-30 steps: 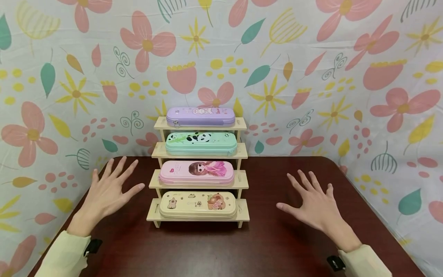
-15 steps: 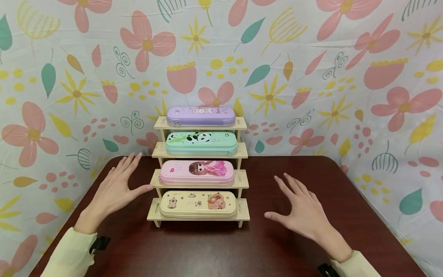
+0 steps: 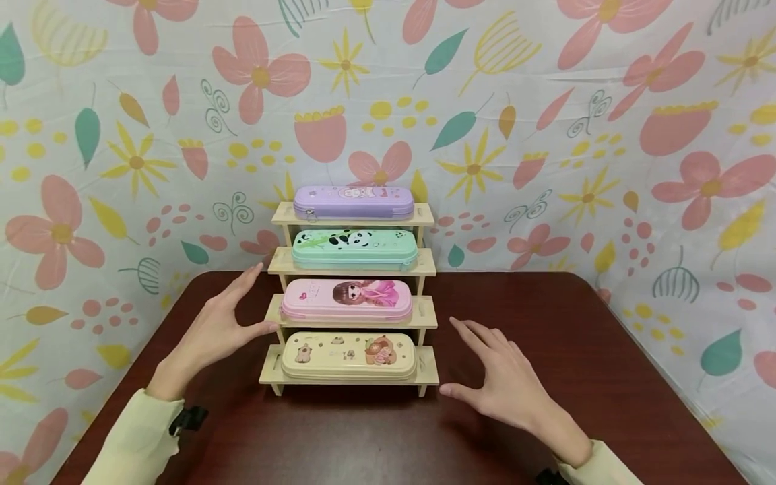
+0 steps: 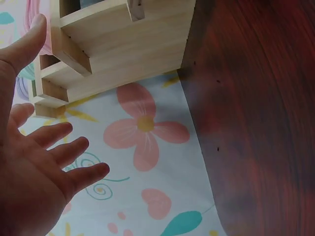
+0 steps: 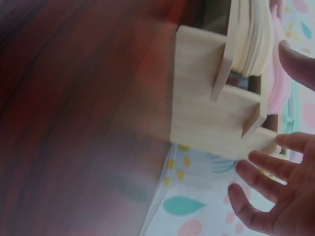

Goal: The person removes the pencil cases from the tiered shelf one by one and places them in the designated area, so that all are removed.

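A stepped wooden rack (image 3: pixel 428 364) stands on the table with one pencil case on each tier. From top to bottom they are a purple case (image 3: pixel 354 203), a mint-green panda case (image 3: pixel 355 249), a pink case (image 3: pixel 315 300) with a doll picture and a cream case (image 3: pixel 339 357). My left hand (image 3: pixel 212 330) is at the rack's left side, thumb near the pink case's tier; whether it touches cannot be told. To the right of the rack my right hand (image 3: pixel 509 380) hovers apart from it, fingers spread and thumb towards the lowest tier. Neither hand holds anything.
The dark red-brown table (image 3: pixel 339 438) has rounded far corners. Behind it and at both sides hangs a white cloth (image 3: pixel 521 87) printed with flowers and leaves. Each wrist wears a black strap; the left strap (image 3: pixel 188 419) shows below the hand.
Both hands have moved inward towards the rack, the left one rightward and the right one leftward. The rack and the pencil cases have stayed in place.
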Tool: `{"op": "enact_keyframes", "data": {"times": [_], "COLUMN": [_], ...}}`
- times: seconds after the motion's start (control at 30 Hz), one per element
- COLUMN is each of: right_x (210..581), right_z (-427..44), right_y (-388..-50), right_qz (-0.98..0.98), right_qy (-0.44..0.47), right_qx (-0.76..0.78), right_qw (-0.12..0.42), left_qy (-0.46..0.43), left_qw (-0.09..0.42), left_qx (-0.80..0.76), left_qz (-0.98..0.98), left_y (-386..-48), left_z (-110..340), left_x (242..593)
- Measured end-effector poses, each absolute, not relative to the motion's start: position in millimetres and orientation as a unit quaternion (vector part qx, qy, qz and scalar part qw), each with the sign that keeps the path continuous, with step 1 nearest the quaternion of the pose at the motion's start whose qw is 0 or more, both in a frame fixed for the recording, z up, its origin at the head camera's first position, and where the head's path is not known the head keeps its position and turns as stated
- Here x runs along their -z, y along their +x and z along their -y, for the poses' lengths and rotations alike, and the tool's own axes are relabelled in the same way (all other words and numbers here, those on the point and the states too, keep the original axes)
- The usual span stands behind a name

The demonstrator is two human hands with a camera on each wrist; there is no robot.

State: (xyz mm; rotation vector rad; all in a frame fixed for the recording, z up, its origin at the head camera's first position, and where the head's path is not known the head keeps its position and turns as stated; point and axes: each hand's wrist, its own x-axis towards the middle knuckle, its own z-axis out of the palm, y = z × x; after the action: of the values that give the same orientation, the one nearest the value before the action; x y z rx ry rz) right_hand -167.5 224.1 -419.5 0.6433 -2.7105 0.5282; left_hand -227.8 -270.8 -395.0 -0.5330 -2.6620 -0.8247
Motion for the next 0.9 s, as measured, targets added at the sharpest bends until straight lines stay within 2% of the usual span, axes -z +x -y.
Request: {"op": "enact_keyframes", "data": {"times": [0.43,0.9], "right_x": [419.7,428.7], "right_z": [-191.6,-168.3], "right_y": [-166.5,-174.0], "right_qz": [0.923,0.917], "right_qy": [0.255,0.239], "right_qx": [-0.255,-0.313], "right_qw": [0.133,0.059], "left_qy": [-0.195,-0.209], "left_qw": [0.152,0.123], "left_qx": [0.320,0.419], "left_qz": [0.915,0.875], "left_y": [-238.6,-240.2], "left_z": [263.6,259.1], "left_x": [398.9,405.2]}}
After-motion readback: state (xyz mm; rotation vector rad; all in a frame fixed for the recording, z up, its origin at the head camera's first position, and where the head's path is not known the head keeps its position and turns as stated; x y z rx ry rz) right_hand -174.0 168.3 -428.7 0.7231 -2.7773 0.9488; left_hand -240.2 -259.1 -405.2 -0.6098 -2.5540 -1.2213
